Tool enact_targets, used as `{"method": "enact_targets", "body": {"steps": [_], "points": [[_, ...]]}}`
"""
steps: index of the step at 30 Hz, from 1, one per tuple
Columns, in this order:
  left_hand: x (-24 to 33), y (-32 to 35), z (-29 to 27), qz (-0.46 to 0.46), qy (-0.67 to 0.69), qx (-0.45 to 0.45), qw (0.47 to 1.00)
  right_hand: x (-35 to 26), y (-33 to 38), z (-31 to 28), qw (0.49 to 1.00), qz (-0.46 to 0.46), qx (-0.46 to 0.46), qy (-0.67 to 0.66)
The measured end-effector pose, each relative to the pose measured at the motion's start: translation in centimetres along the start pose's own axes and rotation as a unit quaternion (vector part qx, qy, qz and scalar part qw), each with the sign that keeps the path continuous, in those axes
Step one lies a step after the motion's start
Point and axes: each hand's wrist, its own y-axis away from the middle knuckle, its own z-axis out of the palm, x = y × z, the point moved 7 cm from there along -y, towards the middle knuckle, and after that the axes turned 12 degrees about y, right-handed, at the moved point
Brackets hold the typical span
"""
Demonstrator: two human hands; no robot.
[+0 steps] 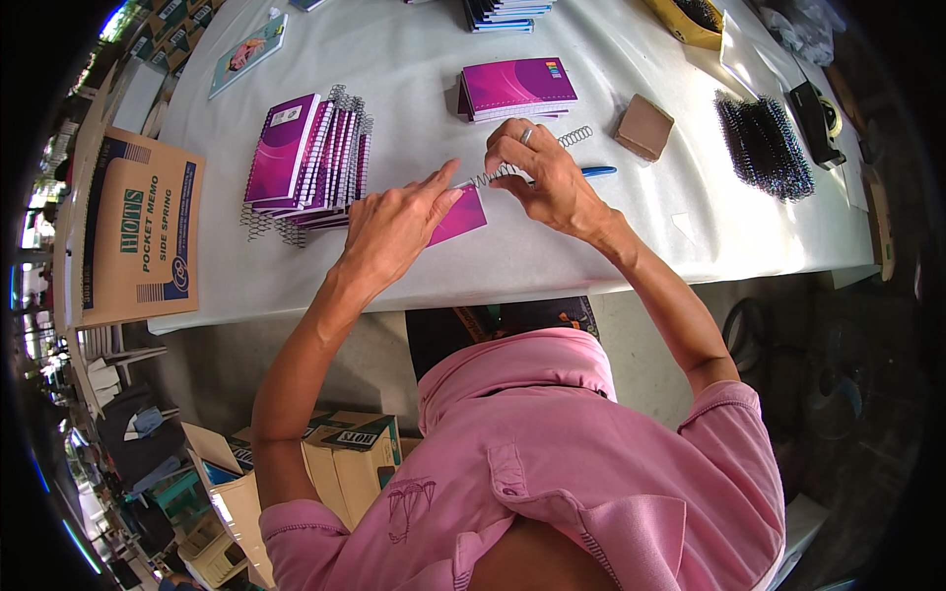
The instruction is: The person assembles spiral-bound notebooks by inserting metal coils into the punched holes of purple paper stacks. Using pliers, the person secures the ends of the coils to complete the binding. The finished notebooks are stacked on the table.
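Note:
A small purple notebook (459, 221) lies on the white-covered table in front of me. My left hand (389, 229) holds it down at its left side, thumb on the cover and index finger stretched out. My right hand (545, 182), with a ring on one finger, pinches a dark spiral wire (574, 137) at the notebook's far edge. One end of the coil meets that edge; its other end sticks out beyond my knuckles. How far it runs through the holes is hidden by my fingers. A blue pen (598, 171) lies beside my right hand, partly covered.
To the left stand a stack of spiral-bound purple notebooks (286, 158) and a cardboard box (143, 231). Unbound purple notebooks (517, 87) lie farther back. On the right are a brown block (644, 127), a pile of dark wire coils (764, 148) and a tape dispenser (816, 123).

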Motion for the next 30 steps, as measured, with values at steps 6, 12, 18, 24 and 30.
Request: {"method": "enact_targets", "body": {"steps": [6,12,18,24,30], "points": [[-0.1,0.0,0.2,0.016,0.006,0.012,1.000,-0.1,0.5,0.6,0.999,0.014,-0.032,-0.016],[0.0,0.1,0.1,0.031,0.015,-0.002,0.999,-0.2,0.3,0.4,0.995,-0.021,-0.077,0.066],[0.4,0.0,-0.1,0.074,0.021,0.002,0.997,0.4,-0.3,-0.8,1.000,-0.029,-0.008,0.008],[1.4,1.1,0.6,0.135,0.011,0.023,0.991,6.7,3.8,-3.7,0.935,0.139,0.004,-0.325],[1.2,1.2,1.4,0.120,0.003,0.023,0.992,10.3,9.3,-7.0,0.966,0.229,-0.113,0.049]]}}
